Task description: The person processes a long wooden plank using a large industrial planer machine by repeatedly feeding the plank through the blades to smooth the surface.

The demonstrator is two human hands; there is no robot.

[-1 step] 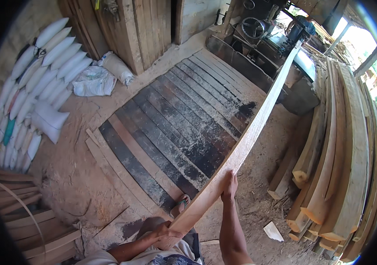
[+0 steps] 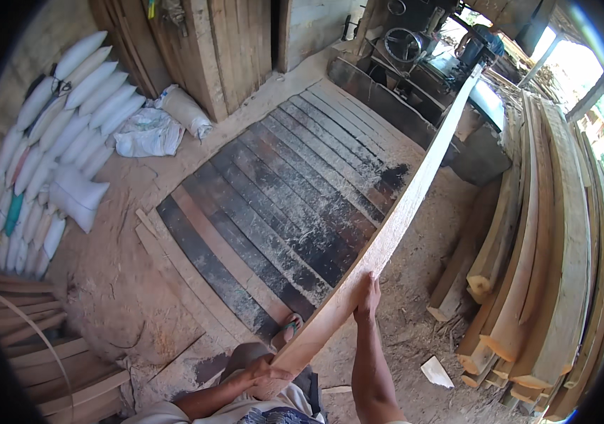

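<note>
A long pale wooden board (image 2: 394, 237) stretches from my body up to the machine (image 2: 415, 53) at the far right, its broad face tilted to the side. Close to my waist, my left hand (image 2: 262, 373) grips the board's near end, fingers over its edge. Farther along, my right hand (image 2: 368, 297) is closed on the board's right side, with the arm reaching forward; its fingertips are partly hidden. The board's far end meets the machine, where a person (image 2: 484, 42) leans in on the other side. Below the board, my sandalled foot (image 2: 289, 329) rests beside the plank floor.
Dark planks (image 2: 266, 205) strewn with sawdust lie across the ground. Stacked long timbers (image 2: 563, 247) line the right side, near a small white offcut (image 2: 436, 372). White sacks (image 2: 68, 134) are piled at the left, above more stacked boards (image 2: 61, 360).
</note>
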